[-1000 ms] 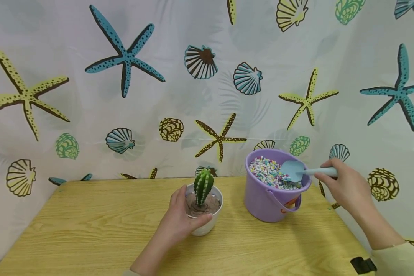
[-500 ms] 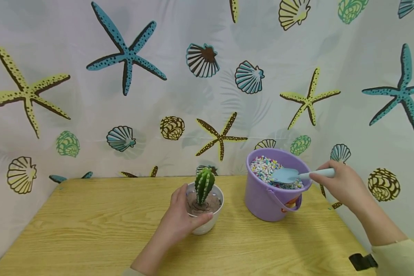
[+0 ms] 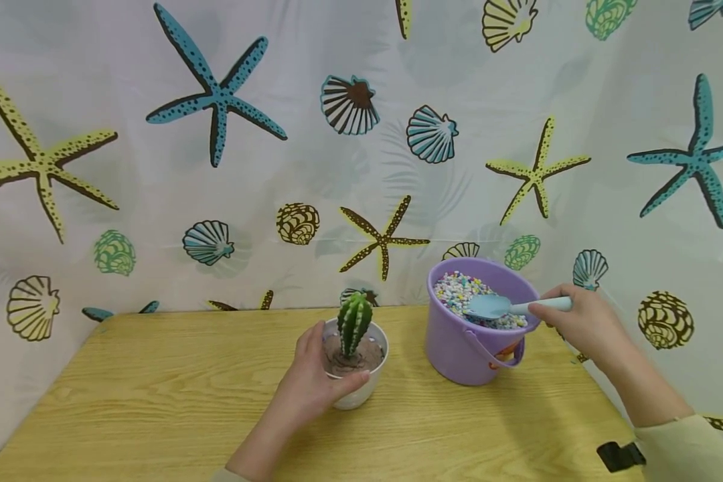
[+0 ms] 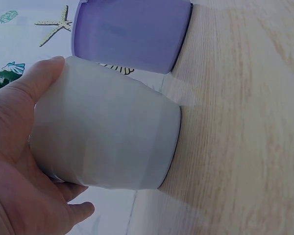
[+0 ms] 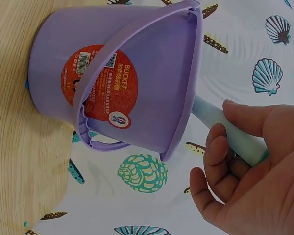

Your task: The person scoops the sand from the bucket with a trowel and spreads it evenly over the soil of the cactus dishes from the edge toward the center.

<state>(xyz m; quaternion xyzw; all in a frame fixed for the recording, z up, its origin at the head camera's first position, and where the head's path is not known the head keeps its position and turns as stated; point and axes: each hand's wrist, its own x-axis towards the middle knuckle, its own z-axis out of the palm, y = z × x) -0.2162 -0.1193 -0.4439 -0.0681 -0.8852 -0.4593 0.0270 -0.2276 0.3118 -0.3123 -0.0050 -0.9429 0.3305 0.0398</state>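
- If I tilt the pale-blue plastic scoop (image 3: 490, 306) steeply, small multicoloured beads (image 3: 456, 292) could spill outside the round purple plastic bucket (image 3: 454, 348).
- A loose pinch by the right hand (image 3: 581, 323), fingers curled on the scoop's handle (image 5: 213, 115), might let it twist.
- I see the scoop reaching into the bucket, leftward from that hand.
- The left hand (image 3: 310, 383), well apart, grips the tapered white pot (image 4: 108, 127) bearing the ribbed green cactus (image 3: 354, 326); a jerk could slide it across the wooden table (image 3: 187, 381).

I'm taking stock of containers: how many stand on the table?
2: the white pot, held by the left hand, and the purple bucket to the pot's right. None seems hidden.
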